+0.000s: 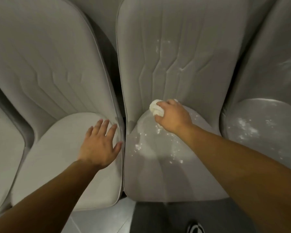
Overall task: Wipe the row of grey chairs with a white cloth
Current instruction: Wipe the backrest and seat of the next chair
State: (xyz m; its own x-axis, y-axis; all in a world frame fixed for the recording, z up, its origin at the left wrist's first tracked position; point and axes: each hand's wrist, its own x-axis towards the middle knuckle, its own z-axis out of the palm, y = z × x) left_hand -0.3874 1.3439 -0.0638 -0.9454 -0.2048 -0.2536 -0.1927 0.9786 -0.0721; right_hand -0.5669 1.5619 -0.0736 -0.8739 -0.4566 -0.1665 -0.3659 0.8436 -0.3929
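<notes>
Several grey upholstered chairs stand side by side. My right hand [172,116] grips a bunched white cloth [155,108] and presses it on the middle chair [158,174] where the seat meets the backrest. White specks dot this seat and its backrest [183,47]. My left hand [102,143] lies flat with fingers spread on the seat of the chair to the left [57,157], close to its right edge. That seat looks free of specks.
The chair on the right [262,132] has white specks on its seat. Part of another chair [2,148] shows at the far left. Below the seats lie a pale tiled floor [99,221] and a dark shoe [195,227].
</notes>
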